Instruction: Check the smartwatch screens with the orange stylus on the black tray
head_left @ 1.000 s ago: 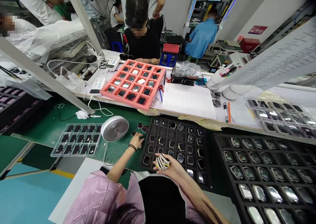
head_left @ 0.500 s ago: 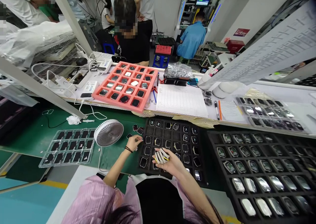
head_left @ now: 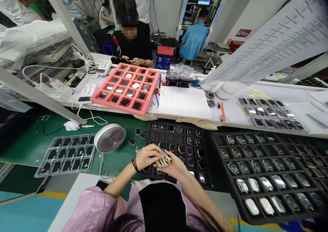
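Observation:
In the palm of my right hand [head_left: 178,167] rests a fanned stack of thin pale watch-sized pieces [head_left: 165,159] with yellow edges, fingers curled round it. Reaching in from the left, my left hand [head_left: 148,157] has its fingers pressed together at the stack's near side; what lies between the fingertips is hidden. Both hands are over a black foam tray [head_left: 160,136] holding smartwatches in square pockets, some with lit screens. Left of this tray, several loose small screens [head_left: 132,141] lie on the green mat, with small scraps [head_left: 137,150] close to my left wrist.
A white round fan [head_left: 110,138] stands left, beside a clear tray of dark parts [head_left: 66,153]. Another black tray of watches [head_left: 266,167] is at right. On the shelf ahead are a pink foam tray [head_left: 116,105], a paper form [head_left: 183,104] and pens. A person [head_left: 132,47] sits opposite.
My left hand has moved right, from beside the loose screens to the stack in my right hand. The person opposite now has both hands in view. The camera view has shifted slightly.

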A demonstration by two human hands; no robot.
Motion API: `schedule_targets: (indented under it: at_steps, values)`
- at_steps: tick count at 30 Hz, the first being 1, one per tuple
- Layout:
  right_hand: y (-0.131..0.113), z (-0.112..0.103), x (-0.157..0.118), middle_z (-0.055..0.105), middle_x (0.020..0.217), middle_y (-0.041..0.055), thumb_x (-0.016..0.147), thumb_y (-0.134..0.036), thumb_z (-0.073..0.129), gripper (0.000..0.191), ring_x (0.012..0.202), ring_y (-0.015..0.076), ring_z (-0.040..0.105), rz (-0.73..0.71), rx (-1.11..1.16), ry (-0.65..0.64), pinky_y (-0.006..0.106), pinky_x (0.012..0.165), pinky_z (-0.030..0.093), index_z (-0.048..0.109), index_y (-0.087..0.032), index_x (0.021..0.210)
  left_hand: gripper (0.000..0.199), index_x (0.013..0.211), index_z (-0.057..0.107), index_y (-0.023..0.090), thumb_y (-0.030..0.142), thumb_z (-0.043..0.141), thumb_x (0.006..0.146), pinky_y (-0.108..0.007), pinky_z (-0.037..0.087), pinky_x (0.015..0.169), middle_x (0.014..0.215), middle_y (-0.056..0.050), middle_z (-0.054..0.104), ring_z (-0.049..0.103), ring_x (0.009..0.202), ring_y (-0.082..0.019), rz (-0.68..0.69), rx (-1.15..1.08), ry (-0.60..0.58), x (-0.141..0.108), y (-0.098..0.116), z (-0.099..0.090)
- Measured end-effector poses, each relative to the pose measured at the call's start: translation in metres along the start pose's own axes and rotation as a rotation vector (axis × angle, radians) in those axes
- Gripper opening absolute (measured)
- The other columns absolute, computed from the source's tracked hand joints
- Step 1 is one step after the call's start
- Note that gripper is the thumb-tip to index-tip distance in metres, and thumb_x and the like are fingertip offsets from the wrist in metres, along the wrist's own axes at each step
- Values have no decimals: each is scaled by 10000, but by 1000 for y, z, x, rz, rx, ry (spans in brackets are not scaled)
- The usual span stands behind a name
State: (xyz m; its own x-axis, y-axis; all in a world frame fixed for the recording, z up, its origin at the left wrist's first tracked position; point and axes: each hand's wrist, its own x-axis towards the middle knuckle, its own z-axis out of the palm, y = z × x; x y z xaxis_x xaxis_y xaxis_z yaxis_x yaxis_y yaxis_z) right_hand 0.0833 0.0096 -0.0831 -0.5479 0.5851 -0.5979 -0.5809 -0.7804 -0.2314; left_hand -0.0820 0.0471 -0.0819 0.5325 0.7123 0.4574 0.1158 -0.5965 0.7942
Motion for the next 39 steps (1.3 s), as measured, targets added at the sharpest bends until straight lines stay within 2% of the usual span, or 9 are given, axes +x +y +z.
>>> schedule_targets:
  at_steps: [8,11,15,20,28,31,34,36,39]
  values:
    - [4,-1,3,707,775,119,930,-341,421,311,680,233,708,45,-9,-96,316,603,536,589,-80,929,188,835,759,205,289,597,878,-279,497,707,783,-71,682,595,769,-154,49,-17,-62,5,-3,-7]
    - [4,0,2,703,754,122,943,-324,352,355,670,237,713,67,-16,-93,303,584,537,598,-70,909,206,894,759,218,309,573,891,-285,488,720,828,-81,678,583,803,-163,33,-32,-143,5,-6,-9]
    - [4,0,0,708,751,122,949,-311,303,390,661,230,714,76,-36,-109,288,566,540,606,-70,912,216,909,746,180,318,580,886,-266,485,714,844,-85,648,580,811,-155,-54,-141,-209,6,-6,-11]
    - [8,-4,2,721,815,144,904,-374,415,378,688,246,714,92,-119,-151,296,549,543,617,-56,929,239,848,647,128,352,700,786,-260,484,697,934,-92,606,572,822,-148,-180,-281,-203,10,-8,-8]
    - [11,-6,-1,711,764,114,772,-452,603,358,635,234,695,27,-218,-6,306,528,542,650,-100,814,359,924,509,164,338,749,721,-293,510,711,1023,-91,628,629,850,-169,-402,-398,-339,12,-19,-5]
    - [10,-6,0,693,739,69,732,-458,635,344,629,233,682,-125,-312,114,339,537,550,643,-139,863,521,1098,486,188,331,773,687,-348,524,792,1046,-90,630,642,926,-203,-495,-398,-322,11,-15,-2]
    - [8,-13,6,683,783,22,733,-438,637,359,661,226,671,-369,-509,305,366,592,554,609,-210,1009,731,1273,406,222,280,790,654,-409,500,887,1142,-108,613,608,1051,-253,-547,-213,-320,9,-5,12]
    - [9,-20,12,692,912,32,740,-426,630,412,817,245,673,-518,-669,413,394,745,542,577,-240,1104,735,1278,417,214,179,771,635,-429,488,908,1177,-116,600,594,1074,-275,-567,-20,-304,8,0,28]
    - [13,-30,22,628,1192,86,760,-422,593,503,1165,276,546,-701,-847,502,428,1024,385,533,-226,1218,626,1213,466,176,9,635,633,-442,463,939,1155,-127,596,579,1091,-282,-588,154,-227,9,1,54]
